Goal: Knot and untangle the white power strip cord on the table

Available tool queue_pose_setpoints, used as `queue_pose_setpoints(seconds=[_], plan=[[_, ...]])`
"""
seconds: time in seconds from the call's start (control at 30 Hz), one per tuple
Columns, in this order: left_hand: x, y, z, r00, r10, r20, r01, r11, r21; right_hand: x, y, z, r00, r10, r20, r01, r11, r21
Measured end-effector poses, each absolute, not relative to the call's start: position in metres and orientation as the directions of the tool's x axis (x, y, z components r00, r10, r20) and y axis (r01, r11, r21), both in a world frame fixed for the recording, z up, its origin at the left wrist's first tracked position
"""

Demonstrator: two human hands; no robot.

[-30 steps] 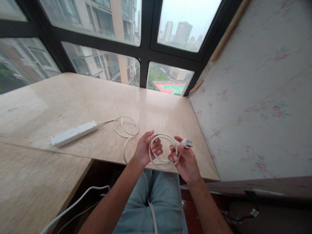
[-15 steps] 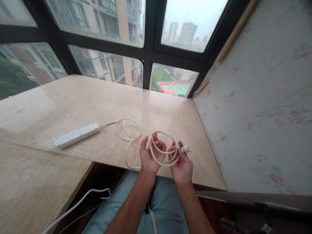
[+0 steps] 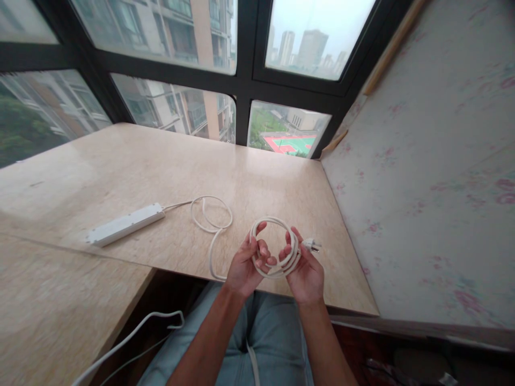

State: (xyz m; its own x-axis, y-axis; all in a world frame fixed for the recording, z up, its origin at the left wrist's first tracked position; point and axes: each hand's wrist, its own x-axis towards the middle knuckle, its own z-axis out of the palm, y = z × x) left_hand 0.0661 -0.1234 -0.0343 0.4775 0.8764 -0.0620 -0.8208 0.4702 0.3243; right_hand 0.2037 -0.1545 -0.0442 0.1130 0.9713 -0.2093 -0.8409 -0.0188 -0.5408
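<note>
A white power cord [image 3: 274,219] is wound into a round coil of several loops between my hands, above the front edge of the stone ledge. My left hand [image 3: 247,268] grips the coil's left side, thumb on top and fingers curled inside. On the right side, my right hand [image 3: 304,273] pinches the bundled loops between thumb and fingers. The plug [image 3: 311,245] sticks out to the right past my right thumb, prongs outward. From the coil the cord trails left in loose loops to a white power strip [image 3: 126,225] lying on the ledge.
The beige stone ledge [image 3: 181,161] runs to dark-framed windows [image 3: 243,107]. A flower-patterned wall [image 3: 422,187] bounds the right side. Below the ledge's front edge, another white cable [image 3: 132,332] hangs near my legs [image 3: 273,332].
The loops have drawn together into a tighter, rounder coil. My left thumb has closed over the cord, and my right hand with the plug has shifted slightly right.
</note>
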Motion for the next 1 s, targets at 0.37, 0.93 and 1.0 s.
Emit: queue_pose_setpoints(seconds=[0.37, 0.93, 1.0], plan=[[0.05, -0.13, -0.048, 0.582, 0.793, -0.177, -0.555, 0.547, 0.626, 0.227, -0.148, -0.034, -0.179, 0.961, -0.212, -0.607, -0.277, -0.745], [0.058, -0.13, -0.051, 0.347, 0.889, -0.297, -0.393, 0.426, 0.815, 0.227, -0.144, -0.027, -0.219, 0.944, -0.245, -0.357, -0.311, -0.881], [0.06, -0.131, -0.051, 0.236, 0.92, -0.315, -0.397, 0.386, 0.833, 0.222, -0.142, -0.031, -0.071, 0.965, -0.251, -0.411, -0.257, -0.875]])
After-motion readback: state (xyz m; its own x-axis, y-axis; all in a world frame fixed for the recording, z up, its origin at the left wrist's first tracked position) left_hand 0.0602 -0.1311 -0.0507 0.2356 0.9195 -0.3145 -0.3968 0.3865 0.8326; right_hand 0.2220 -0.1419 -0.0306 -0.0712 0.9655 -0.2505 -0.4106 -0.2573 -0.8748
